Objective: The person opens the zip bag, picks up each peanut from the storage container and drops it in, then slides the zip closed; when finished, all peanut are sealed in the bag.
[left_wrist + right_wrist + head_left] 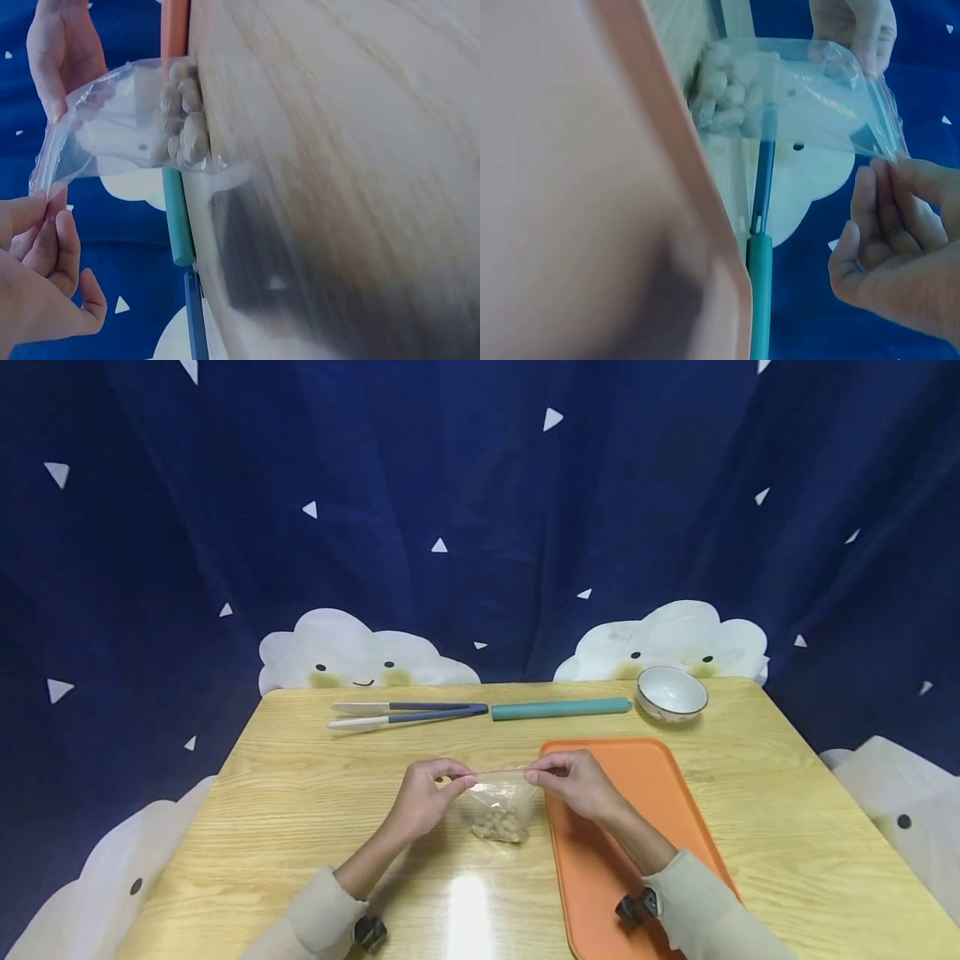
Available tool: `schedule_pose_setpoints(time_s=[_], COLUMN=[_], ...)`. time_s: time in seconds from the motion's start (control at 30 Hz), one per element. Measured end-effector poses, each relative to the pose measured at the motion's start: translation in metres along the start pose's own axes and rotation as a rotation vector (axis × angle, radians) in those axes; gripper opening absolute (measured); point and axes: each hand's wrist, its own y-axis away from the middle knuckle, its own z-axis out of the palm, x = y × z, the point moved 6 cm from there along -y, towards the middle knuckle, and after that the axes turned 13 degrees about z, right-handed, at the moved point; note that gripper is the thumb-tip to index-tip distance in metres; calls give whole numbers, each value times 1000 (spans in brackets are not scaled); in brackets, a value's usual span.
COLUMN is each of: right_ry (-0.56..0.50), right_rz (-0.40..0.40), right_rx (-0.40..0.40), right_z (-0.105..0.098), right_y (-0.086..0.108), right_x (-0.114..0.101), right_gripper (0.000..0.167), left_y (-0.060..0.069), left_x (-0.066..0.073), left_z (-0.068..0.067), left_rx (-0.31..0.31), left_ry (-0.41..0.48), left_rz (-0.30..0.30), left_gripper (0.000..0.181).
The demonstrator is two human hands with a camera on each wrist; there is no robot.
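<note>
A clear zip bag (501, 793) with a red line along its top edge hangs upright between both hands. Several peanuts in their shells (500, 827) lie at its bottom, close to the tabletop. My left hand (427, 793) pinches the bag's left top corner between thumb and forefinger. At the right top corner, my right hand (581, 783) pinches the edge in the same way. The left wrist view shows the bag (112, 127) stretched between the two hands, peanuts (184, 112) gathered low. From the right wrist, the bag's mouth (885, 112) looks flat and drawn straight.
An orange tray (637, 760) lies under my right forearm, beside the bag. Along the table's back edge are blue and white tongs (420, 713), a teal stick-like cylinder (562, 708) and a white bowl (672, 692). A dark blue curtain (480, 485) hangs behind.
</note>
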Motion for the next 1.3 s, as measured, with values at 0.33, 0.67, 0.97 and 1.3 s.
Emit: schedule_pose_setpoints(time_s=[0.33, 0.67, 0.97, 1.3], right_ry=[2, 94, 305, 418], right_rz=[28, -126, -25, 149], right_rx=[63, -307, -305, -179], right_z=[-10, -9, -1, 9], right_y=[4, 27, -8, -48], right_x=[-2, -34, -15, 5], right_gripper=[18, 17, 10, 14], left_y=[0, 13, -2, -18], left_x=[0, 27, -5, -42], left_z=[-10, -24, -9, 4], left_rx=[69, -144, -256, -237], left_ry=[34, 148, 186, 12], left_rz=[-69, -58, -153, -270], left_gripper=[5, 9, 10, 10])
